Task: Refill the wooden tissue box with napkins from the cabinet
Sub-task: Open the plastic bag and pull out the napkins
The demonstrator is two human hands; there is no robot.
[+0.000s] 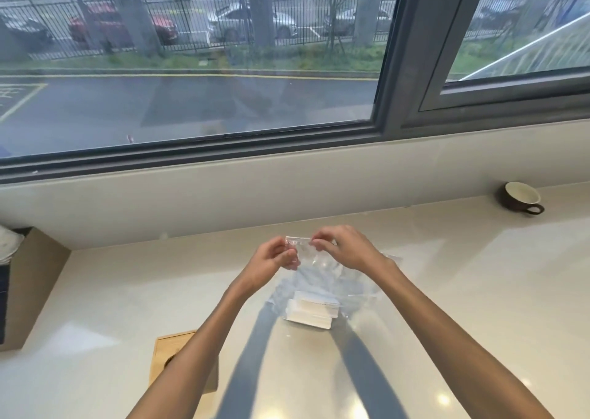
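Observation:
A clear plastic bag (322, 275) stands on the pale counter (463, 291), with a stack of white napkins (314, 311) in its bottom. My left hand (274, 257) and my right hand (343, 247) both pinch the bag's top edge, close together, holding it up. The wooden tissue box (169, 351) lies near the front left, partly hidden under my left forearm; a dark slot shows in its top.
A dark mug (522, 198) with a pale inside sits at the back right by the wall. A brown cardboard box (35, 278) stands at the left edge. A low sill and a wide window run along the back.

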